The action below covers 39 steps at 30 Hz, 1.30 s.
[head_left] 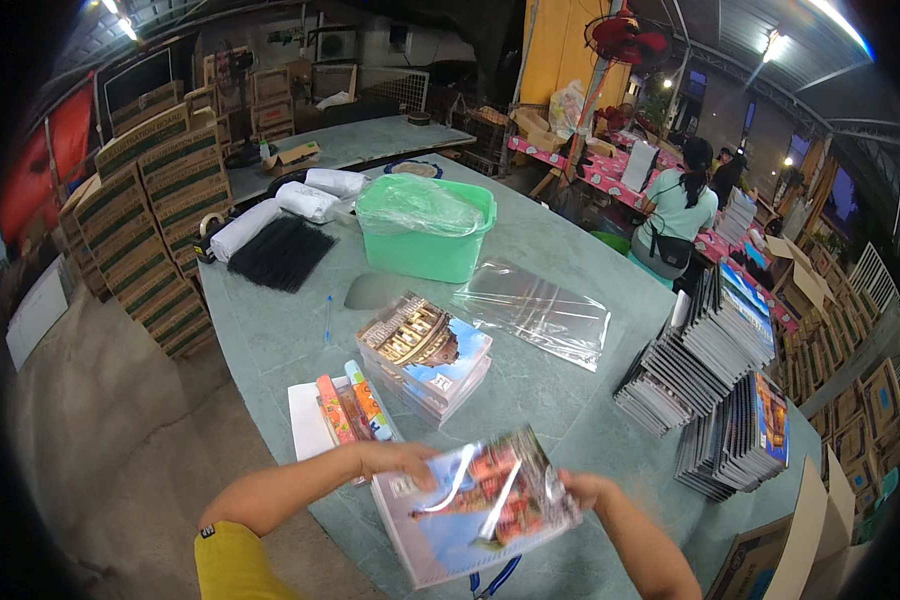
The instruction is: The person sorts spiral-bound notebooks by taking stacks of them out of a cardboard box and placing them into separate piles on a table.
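A pack of notebooks with a picture cover, under shiny clear plastic, is held tilted at the table's near edge. My left hand grips its upper left side, fingers on the cover. At its right edge my right hand is closed on the pack; its fingers are partly hidden and slightly blurred. Just beyond lies a stack of similar notebooks. Left of that stack are an orange patterned case and a blue patterned case, beside white paper. Blue-handled pliers show partly beneath the pack.
Clear plastic bags lie flat past the stack. A green bin stands farther back, beside black strips and white rolls. Tall notebook piles occupy the right side, near an open carton. A co-worker stands beyond.
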{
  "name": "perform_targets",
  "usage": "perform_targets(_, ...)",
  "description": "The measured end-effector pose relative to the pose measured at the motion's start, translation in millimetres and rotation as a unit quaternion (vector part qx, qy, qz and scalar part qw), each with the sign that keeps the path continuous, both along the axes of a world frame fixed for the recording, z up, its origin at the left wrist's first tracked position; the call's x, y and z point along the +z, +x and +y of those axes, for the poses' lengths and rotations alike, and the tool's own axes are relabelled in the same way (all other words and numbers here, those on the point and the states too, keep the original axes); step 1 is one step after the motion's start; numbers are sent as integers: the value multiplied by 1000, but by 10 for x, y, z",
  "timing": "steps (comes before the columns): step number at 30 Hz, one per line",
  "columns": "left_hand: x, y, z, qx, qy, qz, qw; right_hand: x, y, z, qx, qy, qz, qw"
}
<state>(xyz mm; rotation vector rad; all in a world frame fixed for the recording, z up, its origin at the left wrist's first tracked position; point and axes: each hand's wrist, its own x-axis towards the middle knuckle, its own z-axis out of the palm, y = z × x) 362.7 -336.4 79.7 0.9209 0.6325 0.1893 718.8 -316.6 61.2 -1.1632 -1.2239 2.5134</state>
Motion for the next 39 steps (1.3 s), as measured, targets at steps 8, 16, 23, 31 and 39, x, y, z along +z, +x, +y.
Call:
perform_targets(8,46,306,-419,150,-5,-117,982,505,46,-29,-173,-98,199,960)
perform_targets(16,843,388,-447,514,5,-172,840,392,-123,-282,-150,-49,238,958)
perform_targets(23,753,487,711,660,45,-292,691,460,511,-994,-314,12,187,931)
perform_targets(31,-161,309,1276,734,15,-226,641,268,1257,-2375,-465,5,240,852)
perform_targets(39,-58,341,1250,684,-45,-249,684,804,1446,-3159,-484,159,153,846)
